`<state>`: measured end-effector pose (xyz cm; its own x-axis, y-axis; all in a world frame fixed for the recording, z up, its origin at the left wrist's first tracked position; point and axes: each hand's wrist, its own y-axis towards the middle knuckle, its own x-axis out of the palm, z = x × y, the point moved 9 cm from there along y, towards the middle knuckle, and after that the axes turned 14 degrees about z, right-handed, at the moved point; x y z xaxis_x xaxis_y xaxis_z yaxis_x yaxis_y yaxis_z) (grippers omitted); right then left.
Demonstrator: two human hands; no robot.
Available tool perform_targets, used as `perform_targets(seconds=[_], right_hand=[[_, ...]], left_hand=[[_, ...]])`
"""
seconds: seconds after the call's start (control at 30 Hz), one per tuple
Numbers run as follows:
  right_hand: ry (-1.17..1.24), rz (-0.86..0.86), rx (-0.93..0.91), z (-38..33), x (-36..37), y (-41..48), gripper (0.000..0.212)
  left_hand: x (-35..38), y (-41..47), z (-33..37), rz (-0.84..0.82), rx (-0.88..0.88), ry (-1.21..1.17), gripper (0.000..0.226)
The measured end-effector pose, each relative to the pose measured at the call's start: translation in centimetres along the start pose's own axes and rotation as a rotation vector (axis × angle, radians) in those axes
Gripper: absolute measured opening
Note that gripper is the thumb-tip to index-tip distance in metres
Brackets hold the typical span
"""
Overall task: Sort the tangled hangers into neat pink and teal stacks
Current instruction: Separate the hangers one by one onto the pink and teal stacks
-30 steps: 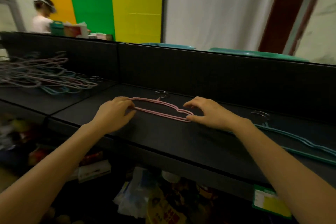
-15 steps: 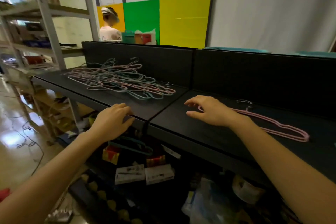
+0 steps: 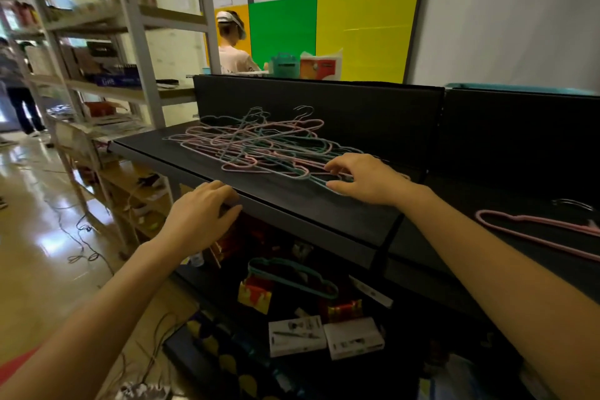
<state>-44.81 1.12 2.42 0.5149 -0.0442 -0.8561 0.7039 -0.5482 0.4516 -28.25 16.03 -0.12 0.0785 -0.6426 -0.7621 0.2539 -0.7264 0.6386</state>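
Hangers (image 3: 259, 146) — pink and teal, tangled — lie heaped on the black worktop (image 3: 324, 211), close to its back panel. The right hand (image 3: 367, 178) is at the heap's near right edge, grip loose, fingers spread and touching the wires without pinching any. The left hand (image 3: 201, 217) rests on the worktop's front lip, grip slack — holding nothing. A single pink hanger (image 3: 535, 229) lies well apart to the right.

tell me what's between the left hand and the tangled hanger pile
Only a bare strip of the black shelf: the left hand sits at its front edge, and the tangled hanger pile lies farther back. The head view shows this.
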Motion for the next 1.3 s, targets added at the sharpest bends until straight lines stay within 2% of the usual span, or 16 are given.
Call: perform_targets(seconds=[0.17, 0.53, 0.77, 1.03, 1.3], right_hand=[[-0.024, 0.017, 0.017, -0.7, 2.6, 6.2, 0.044], [-0.139, 0.047, 0.102, 2.0, 6.9, 18.8, 0.050], [-0.175, 0.049, 0.196, 4.4, 7.9, 21.6, 0.049], [-0.212, 0.132, 0.293, 4.4, 7.2, 22.5, 0.044], [-0.265, 0.228, 0.393, 2.1, 6.9, 23.2, 0.046]], left_hand=[[0.8, 3.6, -4.6, 0.046, -0.042, -0.037, 0.031], [6.8, 14.4, -12.8, 0.038, 0.022, -0.104, 0.035], [12.1, 19.3, -14.6, -0.046, 0.061, -0.149, 0.060], [15.4, 23.6, -15.1, -0.100, 0.232, -0.188, 0.075], [17.3, 25.5, -15.6, -0.177, 0.302, -0.405, 0.063]])
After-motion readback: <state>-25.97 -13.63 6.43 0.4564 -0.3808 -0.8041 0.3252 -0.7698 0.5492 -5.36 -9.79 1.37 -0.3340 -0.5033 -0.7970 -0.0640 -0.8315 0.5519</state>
